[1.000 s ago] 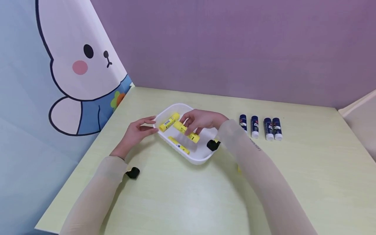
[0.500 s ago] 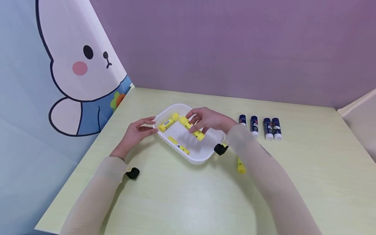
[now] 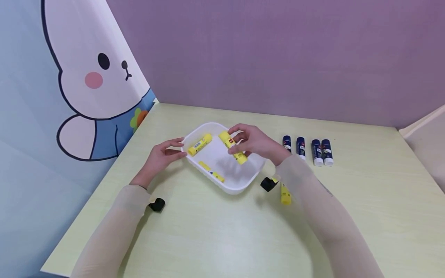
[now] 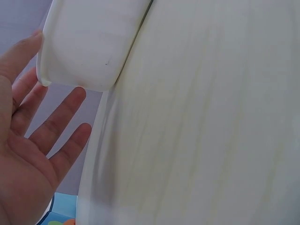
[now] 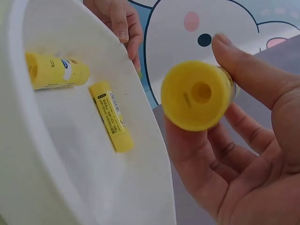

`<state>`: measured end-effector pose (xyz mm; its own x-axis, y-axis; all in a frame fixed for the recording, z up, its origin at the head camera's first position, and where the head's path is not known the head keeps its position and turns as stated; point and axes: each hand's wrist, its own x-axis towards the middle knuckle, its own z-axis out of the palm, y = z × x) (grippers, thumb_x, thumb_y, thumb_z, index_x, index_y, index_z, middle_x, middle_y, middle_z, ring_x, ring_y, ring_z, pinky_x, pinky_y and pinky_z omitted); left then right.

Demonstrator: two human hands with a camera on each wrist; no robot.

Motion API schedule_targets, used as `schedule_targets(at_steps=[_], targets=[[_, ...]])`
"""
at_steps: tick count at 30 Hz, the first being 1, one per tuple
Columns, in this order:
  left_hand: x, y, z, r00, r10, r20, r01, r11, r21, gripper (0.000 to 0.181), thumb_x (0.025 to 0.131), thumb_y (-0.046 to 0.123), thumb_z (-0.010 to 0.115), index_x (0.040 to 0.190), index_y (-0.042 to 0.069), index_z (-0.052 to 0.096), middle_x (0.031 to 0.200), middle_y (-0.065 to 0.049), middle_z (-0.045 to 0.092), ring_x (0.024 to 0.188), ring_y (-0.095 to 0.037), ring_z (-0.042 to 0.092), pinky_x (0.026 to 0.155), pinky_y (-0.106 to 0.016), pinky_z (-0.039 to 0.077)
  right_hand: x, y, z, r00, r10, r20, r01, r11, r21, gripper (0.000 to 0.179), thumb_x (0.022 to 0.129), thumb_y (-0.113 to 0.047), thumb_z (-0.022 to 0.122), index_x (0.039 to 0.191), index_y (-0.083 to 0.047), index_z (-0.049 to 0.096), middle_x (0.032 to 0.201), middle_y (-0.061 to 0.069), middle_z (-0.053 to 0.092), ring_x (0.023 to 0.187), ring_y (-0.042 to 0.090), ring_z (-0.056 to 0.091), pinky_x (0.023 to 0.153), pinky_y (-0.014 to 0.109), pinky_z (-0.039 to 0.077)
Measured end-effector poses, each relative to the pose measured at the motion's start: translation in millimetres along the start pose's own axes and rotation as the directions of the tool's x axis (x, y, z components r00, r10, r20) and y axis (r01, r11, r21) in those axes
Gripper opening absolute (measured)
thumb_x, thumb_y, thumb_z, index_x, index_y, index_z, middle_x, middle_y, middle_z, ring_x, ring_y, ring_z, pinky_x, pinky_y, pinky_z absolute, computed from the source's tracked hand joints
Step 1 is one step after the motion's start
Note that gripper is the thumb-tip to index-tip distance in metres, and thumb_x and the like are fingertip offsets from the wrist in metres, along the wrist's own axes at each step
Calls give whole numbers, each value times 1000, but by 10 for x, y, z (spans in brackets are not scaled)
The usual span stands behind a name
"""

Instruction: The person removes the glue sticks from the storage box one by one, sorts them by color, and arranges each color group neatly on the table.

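Note:
My right hand [image 3: 253,139] grips a yellow glue stick [image 3: 231,147] between thumb and fingers, over the white plastic tray [image 3: 233,191]. Its round base [image 5: 194,96] faces the camera in the right wrist view. My left hand [image 3: 160,159] holds the tray's left end by the rim. In the left wrist view its thumb and a finger meet that corner, while the other fingers stretch out. Inside the tray lie two more yellow glue sticks, one at the left end [image 3: 200,144] and one along the near wall [image 3: 211,172], partly hidden by that wall.
Several dark blue glue sticks with white ends [image 3: 317,152] stand in a row at the right, one partly covered by the right arm. Another yellow glue stick [image 3: 286,195] is on the table [image 3: 215,231] beside the right forearm. A purple wall [image 3: 271,58] rises behind.
My right hand has moved right and slightly away from me with the glue stick, uncovering more of the yellow stick by the forearm. The left hand and tray stay put.

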<state>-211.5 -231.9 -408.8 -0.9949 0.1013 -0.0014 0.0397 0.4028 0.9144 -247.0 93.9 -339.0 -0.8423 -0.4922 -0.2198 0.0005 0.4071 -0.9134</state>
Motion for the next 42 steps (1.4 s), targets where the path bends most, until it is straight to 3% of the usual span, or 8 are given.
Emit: schedule_targets(at_steps=[12, 26, 42], targets=[[-10, 4, 13, 1000, 1, -5, -1, 1000, -2, 39, 91, 23, 76, 124, 6, 65, 152, -1, 46, 112, -30, 64, 87, -21, 54, -154, 48, -13, 987, 18, -157, -15, 1000, 21, 61, 80, -17, 86, 133, -19, 54, 115, 10, 63, 91, 27, 64, 71, 38, 57], [-25, 5, 21, 1000, 9, -2, -9, 1000, -14, 40, 91, 23, 75, 124, 4, 64, 152, -3, 45, 112, -30, 64, 86, -19, 53, -394, 209, -68, 951, -52, -305, 76, 995, 68, 64, 82, -18, 84, 136, -14, 51, 117, 12, 62, 96, 28, 63, 67, 32, 59], [-14, 11, 16, 1000, 3, 2, -3, 1000, -17, 39, 91, 22, 75, 125, 4, 64, 153, -3, 45, 112, -30, 64, 86, -19, 53, -653, 339, -189, 930, -43, -366, 61, 997, 39, 64, 83, -17, 83, 137, -9, 49, 116, 14, 60, 96, 27, 59, 68, 29, 59]])
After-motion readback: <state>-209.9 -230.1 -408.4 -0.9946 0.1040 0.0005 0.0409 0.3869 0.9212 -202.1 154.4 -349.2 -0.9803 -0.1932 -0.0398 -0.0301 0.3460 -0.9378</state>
